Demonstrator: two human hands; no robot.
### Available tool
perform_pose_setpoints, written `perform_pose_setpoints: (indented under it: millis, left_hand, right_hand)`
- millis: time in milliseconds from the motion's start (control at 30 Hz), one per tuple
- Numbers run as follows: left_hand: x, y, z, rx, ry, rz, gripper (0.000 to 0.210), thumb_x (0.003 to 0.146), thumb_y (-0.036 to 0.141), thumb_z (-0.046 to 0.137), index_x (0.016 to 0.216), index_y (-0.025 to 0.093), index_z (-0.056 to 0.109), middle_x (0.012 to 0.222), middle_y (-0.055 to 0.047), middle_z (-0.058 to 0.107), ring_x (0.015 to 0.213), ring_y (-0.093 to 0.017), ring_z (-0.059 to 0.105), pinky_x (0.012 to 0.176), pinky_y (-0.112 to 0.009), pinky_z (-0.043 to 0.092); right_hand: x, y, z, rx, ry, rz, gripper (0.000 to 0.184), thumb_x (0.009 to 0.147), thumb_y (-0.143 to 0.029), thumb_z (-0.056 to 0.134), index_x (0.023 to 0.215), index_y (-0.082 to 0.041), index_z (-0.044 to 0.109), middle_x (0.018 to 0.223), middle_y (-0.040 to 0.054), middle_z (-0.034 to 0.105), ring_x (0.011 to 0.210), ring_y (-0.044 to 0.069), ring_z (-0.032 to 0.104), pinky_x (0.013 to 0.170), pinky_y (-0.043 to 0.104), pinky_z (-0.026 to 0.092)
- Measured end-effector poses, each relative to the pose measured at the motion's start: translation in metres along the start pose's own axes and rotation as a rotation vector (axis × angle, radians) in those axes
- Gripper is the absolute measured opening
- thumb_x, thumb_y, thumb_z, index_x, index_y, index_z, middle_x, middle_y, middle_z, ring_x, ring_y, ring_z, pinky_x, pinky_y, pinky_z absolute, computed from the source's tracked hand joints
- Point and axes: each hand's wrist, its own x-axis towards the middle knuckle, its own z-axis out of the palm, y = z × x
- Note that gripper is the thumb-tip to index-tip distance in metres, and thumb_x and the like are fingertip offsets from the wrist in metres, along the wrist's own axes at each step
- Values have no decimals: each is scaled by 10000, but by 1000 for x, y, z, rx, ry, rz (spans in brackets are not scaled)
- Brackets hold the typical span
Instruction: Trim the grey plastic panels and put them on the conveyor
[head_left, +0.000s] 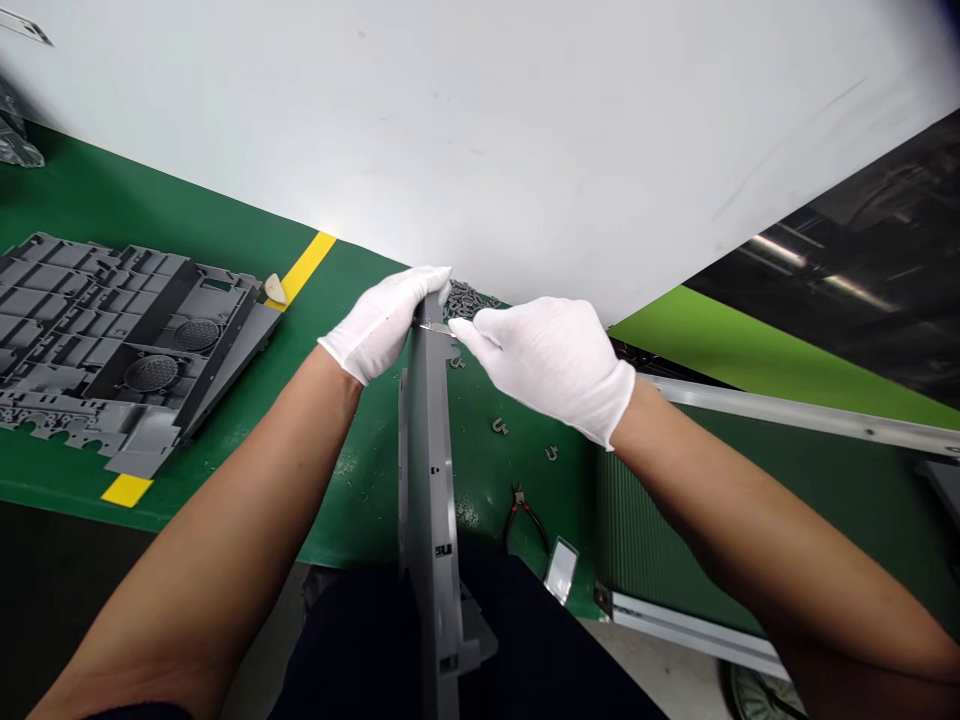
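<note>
So we've got this long grey moulded plastic panel [431,470] stood on edge, its long axis running straight away from our lap to its far end over the green work mat [225,240]. Our white-gloved left hand [386,320] is wrapped over that far top corner, clamping it. Our white-gloved right hand [551,362] comes in from the right, fingers pinched on a small thin blade-like tool [437,327] whose tip touches the panel edge just beside the left hand.

Both my bare arms reach forward; my gloved left hand [384,320] curls closed, my gloved right hand [551,362] pinches with its fingers [469,335].
</note>
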Motion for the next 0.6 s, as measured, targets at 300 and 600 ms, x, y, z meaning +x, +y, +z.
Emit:
perform_pose_setpoints:
  millis: [300,600]
  left_hand:
    - [-4,2,-7,33,6,50,316,942,423,593,712,206,594,761,-25,559,719,-168,485,728,-331,416]
    - [-19,3,-7,94,-97,-20,378,866,403,705,1190,221,639,1114,-42,628,1026,-209,581,909,-341,477]
  right_hand:
    - [-20,0,5,451,171,42,652,1046,-663,310,729,-209,656,634,1,603,622,152,521,614,297,293]
    - [-42,17,46,1332,164,345,577,995,-673,481,677,-209,611,531,-47,460,548,123,452,603,275,373]
